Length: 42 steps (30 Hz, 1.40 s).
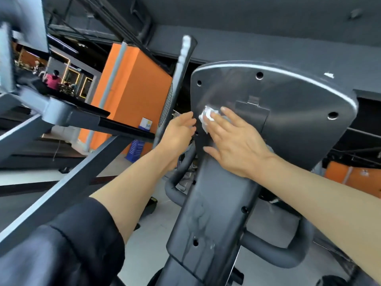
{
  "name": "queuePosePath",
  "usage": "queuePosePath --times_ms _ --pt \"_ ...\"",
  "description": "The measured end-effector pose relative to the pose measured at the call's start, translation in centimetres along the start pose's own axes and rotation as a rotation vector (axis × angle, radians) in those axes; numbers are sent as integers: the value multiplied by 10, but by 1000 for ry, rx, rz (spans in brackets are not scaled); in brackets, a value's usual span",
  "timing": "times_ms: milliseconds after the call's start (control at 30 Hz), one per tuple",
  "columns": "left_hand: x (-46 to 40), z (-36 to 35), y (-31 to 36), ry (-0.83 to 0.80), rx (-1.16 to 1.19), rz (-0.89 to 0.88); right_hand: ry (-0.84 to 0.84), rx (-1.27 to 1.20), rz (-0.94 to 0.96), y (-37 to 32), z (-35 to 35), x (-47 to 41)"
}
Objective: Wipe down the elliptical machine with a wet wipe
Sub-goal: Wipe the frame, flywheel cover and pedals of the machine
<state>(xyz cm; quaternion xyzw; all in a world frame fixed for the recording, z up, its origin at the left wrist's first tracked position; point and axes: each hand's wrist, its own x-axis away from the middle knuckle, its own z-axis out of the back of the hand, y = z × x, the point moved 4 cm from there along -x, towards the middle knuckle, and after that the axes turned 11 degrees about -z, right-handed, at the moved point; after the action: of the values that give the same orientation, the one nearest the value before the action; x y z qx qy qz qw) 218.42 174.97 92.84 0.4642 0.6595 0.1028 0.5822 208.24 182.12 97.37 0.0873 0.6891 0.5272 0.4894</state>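
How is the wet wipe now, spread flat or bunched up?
Bunched up. The wet wipe shows as a small crumpled white wad pressed under the right hand against the console back.

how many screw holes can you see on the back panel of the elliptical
8 on the back panel: three on the wide top, five down the stem. The hands may hide more.

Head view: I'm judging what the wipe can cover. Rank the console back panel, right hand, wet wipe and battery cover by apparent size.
1. Console back panel
2. Right hand, enlarged by nearness
3. Battery cover, partly hidden, so unsure
4. Wet wipe, mostly under the fingers
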Motion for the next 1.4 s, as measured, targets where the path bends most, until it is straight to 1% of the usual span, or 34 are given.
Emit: queuePosePath --times_ms 67,133,300,367,467,500,533,600,667,700,733,767,800,833,867,933,967,1000,1067,1167,1233,1300,1400 --pt "6 -9 -11 -37 3 9 24 47 -70 19 6 13" --pt "14 -18 -24 -82 -23 32 17 42 -95 29 8 29" --pt "38 -24 -49 -117 -56 87 -55 -4 -53 31 -4 56" --pt "45 -20 -52 -132 -75 99 -69 -45 -39 29 -4 56" --pt "53 -9 -56 -139 -93 93 -52 -184 -27 27 0 66" --pt "56 -6 -56 -123 -104 58 -50 -243 -36 26 1 69" --pt "58 -2 -54 -93 -135 -16 -67 -297 -49 23 1 70" --pt "62 0 -45 -67 -255 -269 -78 -390 -51 14 -2 66" --pt "64 -11 -37 -136 -380 -499 -86 -460 -14 2 -7 60" --pt "63 -19 -38 -187 -415 -553 -112 -499 21 -3 -9 58" --pt "61 -25 -40 -232 -427 -549 -134 -543 62 -5 -10 57" --pt "57 -31 -43 -263 -409 -497 -134 -596 95 -4 -9 59" --pt "53 -35 -48 -287 -403 -448 -98 -652 98 -1 -8 63" --pt "50 -38 -51 -308 -426 -420 -24 -704 54 5 -7 67" --pt "47 -42 -53 -327 -494 -420 87 -739 -37 14 -6 74" --pt "45 -46 -53 -340 -616 -438 303 -738 -261 32 -8 92" --pt "45 -47 -52 -325 -655 -444 355 -716 -335 37 -12 101" --pt "47 -46 -51 -304 -679 -466 372 -687 -364 37 -18 109" --pt "60 -42 -53 -282 -690 -554 333 -660 -350 28 -28 121" --pt "112 -31 -81 -356 -702 -645 245 -756 -408 8 -34 133" --pt "162 -21 -103 -407 -704 -628 249 -831 -479 -3 -31 141" --pt "197 -12 -120 -423 -696 -600 259 -880 -529 -14 -29 148" --pt "185 -13 -123 -425 -753 -578 267 -950 -601 -31 -28 152"
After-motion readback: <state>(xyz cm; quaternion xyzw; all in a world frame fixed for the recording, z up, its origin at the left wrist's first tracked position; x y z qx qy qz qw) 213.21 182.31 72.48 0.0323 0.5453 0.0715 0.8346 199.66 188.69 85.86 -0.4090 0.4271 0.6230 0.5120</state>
